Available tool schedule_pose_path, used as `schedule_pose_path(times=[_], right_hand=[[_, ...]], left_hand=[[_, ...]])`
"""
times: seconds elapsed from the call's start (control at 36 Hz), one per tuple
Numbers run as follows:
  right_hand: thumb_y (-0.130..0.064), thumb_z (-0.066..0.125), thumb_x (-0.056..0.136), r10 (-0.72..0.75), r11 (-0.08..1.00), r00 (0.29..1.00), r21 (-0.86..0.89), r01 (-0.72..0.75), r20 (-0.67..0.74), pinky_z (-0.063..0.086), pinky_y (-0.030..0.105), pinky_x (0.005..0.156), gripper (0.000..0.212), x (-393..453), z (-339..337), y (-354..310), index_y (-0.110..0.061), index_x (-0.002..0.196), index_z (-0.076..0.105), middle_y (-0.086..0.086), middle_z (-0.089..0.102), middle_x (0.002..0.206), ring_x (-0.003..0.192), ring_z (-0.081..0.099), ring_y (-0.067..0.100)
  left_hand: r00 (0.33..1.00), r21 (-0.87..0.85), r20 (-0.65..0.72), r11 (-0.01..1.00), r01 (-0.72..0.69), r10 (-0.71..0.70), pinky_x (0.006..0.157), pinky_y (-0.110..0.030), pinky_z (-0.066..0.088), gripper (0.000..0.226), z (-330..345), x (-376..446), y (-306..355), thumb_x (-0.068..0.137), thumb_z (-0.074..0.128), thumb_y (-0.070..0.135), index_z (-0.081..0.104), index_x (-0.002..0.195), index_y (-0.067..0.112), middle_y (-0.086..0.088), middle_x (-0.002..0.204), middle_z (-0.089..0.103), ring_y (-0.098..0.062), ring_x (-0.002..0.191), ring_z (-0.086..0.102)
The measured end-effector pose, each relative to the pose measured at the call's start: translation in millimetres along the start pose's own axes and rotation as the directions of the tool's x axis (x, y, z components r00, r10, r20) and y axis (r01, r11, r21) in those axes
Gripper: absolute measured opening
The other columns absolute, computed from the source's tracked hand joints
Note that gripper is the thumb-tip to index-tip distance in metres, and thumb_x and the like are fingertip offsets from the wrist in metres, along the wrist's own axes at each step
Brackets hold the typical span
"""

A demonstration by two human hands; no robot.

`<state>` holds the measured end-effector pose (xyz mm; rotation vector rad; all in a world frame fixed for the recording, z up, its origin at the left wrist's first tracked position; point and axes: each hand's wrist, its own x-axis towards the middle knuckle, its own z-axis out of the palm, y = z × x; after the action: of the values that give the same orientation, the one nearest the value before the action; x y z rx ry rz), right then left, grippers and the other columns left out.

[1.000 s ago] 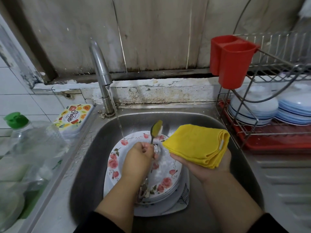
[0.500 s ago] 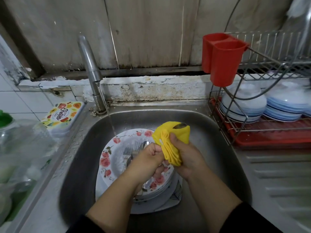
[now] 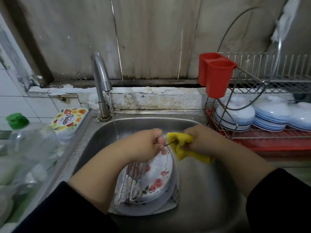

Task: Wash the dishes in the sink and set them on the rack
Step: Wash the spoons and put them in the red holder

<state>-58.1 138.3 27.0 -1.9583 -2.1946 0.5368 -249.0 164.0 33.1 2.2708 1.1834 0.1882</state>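
Over the sink (image 3: pixel 210 190), both hands are busy with a spoon (image 3: pixel 168 143): the left hand (image 3: pixel 146 145) has its fingers curled round the thin handle, and the right hand (image 3: pixel 200 140) is squeezing a bunched yellow cloth (image 3: pixel 183 148) around the other end, so the bowl of the spoon is totally hidden in the fabric. Down in the sink, right under the left wrist, sits a stack of rose-pattern plates (image 3: pixel 154 179) on a bigger squarish plate (image 3: pixel 175 199), with some cutlery (image 3: pixel 131 185) lying across the top one, blurry so can't tell what pieces. At the back edge of the sink the faucet (image 3: pixel 101 78) is running, a thin stream dropping just left of the left hand. Right of the sink stands the wire dish rack (image 3: pixel 269 84) with a red 2-cup cutlery holder (image 3: pixel 215 74) hooked on its near corner and stacks of white-and-blue bowls (image 3: pixel 235 115) upside down on the lower shelf. Left of the sink there's a clear bottle with a green cap (image 3: pixel 17 120) and a floral lidded box (image 3: pixel 69 121) on the counter.
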Motion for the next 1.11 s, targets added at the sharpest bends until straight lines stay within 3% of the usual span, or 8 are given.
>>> schedule_pose_path(times=[0.14, 0.33, 0.47, 0.61, 0.72, 0.92, 1.03, 1.11], right_hand=[[-0.022, 0.051, 0.089, -0.115, 0.890, 0.992, -0.450, 0.077, -0.057, 0.044, 0.032, 0.069, 0.008, -4, 2, -30, -0.025, 0.082, 0.048, -0.003, 0.051, 0.084, 0.084, 0.056, 0.022], [-0.017, 0.068, 0.084, -0.039, 0.916, 0.996, 0.396, 0.066, -0.075, 0.054, 0.030, 0.078, 0.004, -9, -11, -9, -0.021, 0.083, 0.070, -0.002, 0.071, 0.084, 0.081, 0.066, 0.013], [-0.016, 0.067, 0.078, 0.190, 0.257, 0.978, 0.966, 0.038, -0.089, 0.056, 0.035, 0.066, 0.009, 0, 10, -9, -0.014, 0.087, 0.066, 0.003, 0.073, 0.076, 0.073, 0.068, 0.022], [-0.049, 0.055, 0.078, 0.266, -0.402, 0.937, 0.909, -0.106, 0.227, 0.047, 0.033, 0.067, 0.054, 13, 62, -49, -0.004, 0.108, 0.061, 0.030, 0.060, 0.118, 0.069, 0.058, 0.029], [-0.039, 0.043, 0.097, 0.283, -0.468, 0.923, 0.877, -0.106, 0.262, 0.039, 0.015, 0.035, 0.037, 9, 61, -49, -0.006, 0.088, 0.059, 0.013, 0.068, 0.060, 0.036, 0.056, 0.017], [-0.043, 0.052, 0.092, 0.439, -0.519, 0.856, 0.855, -0.007, 0.274, 0.050, 0.039, 0.086, 0.045, 19, 51, -41, -0.014, 0.125, 0.058, 0.013, 0.064, 0.117, 0.102, 0.060, 0.030], [-0.037, 0.052, 0.094, 0.356, -0.480, 0.888, 0.872, -0.094, 0.292, 0.049, 0.024, 0.046, 0.031, 10, 65, -57, -0.010, 0.104, 0.062, 0.016, 0.068, 0.098, 0.072, 0.065, 0.027], [-0.035, 0.050, 0.095, 0.363, -0.446, 0.896, 0.892, -0.074, 0.256, 0.053, 0.034, 0.063, 0.030, 9, 57, -55, -0.007, 0.100, 0.062, 0.019, 0.066, 0.101, 0.077, 0.062, 0.032]], left_hand=[[0.999, 0.277, -0.007, 0.960, -0.034, 0.037, 0.055, -0.024, 0.033, 0.021, -7, 2, 16, 0.095, 0.049, 0.022, 0.041, 0.076, 0.027, 0.007, 0.075, 0.048, -0.007, 0.066, 0.044], [0.997, -0.323, 0.004, 0.944, -0.070, 0.076, 0.050, -0.021, 0.039, 0.017, -7, -13, -15, 0.096, 0.051, 0.018, 0.049, 0.080, 0.022, 0.013, 0.059, 0.054, -0.003, 0.049, 0.043], [0.998, -0.803, 0.062, 0.594, 0.051, -0.002, 0.034, -0.012, 0.022, 0.022, 17, -20, -12, 0.099, 0.042, 0.009, 0.045, 0.078, 0.014, 0.006, 0.056, 0.047, -0.002, 0.038, 0.027], [0.993, -0.872, 0.080, 0.475, 0.113, -0.091, 0.035, -0.012, 0.010, 0.036, 38, -12, 2, 0.095, 0.031, -0.005, 0.041, 0.065, 0.010, 0.009, 0.043, 0.040, 0.000, 0.033, 0.024], [0.983, -0.901, 0.112, 0.402, 0.163, -0.148, 0.033, -0.013, 0.022, 0.029, 42, -19, 1, 0.098, 0.035, 0.000, 0.049, 0.074, 0.008, 0.002, 0.054, 0.052, -0.003, 0.036, 0.031], [0.978, -0.789, 0.110, 0.582, 0.196, -0.179, 0.029, -0.012, 0.017, 0.037, 30, -24, 8, 0.099, 0.029, 0.007, 0.036, 0.064, 0.016, 0.010, 0.036, 0.036, -0.002, 0.031, 0.025], [0.976, -0.765, 0.096, 0.612, 0.199, -0.198, 0.031, -0.013, 0.019, 0.035, 30, -25, 8, 0.098, 0.030, 0.006, 0.038, 0.065, 0.015, 0.009, 0.034, 0.036, -0.002, 0.031, 0.028], [0.973, -0.803, 0.118, 0.557, 0.211, -0.199, 0.033, -0.013, 0.025, 0.026, 32, -25, 6, 0.100, 0.033, 0.011, 0.043, 0.076, 0.014, 0.010, 0.040, 0.044, -0.002, 0.034, 0.030]])
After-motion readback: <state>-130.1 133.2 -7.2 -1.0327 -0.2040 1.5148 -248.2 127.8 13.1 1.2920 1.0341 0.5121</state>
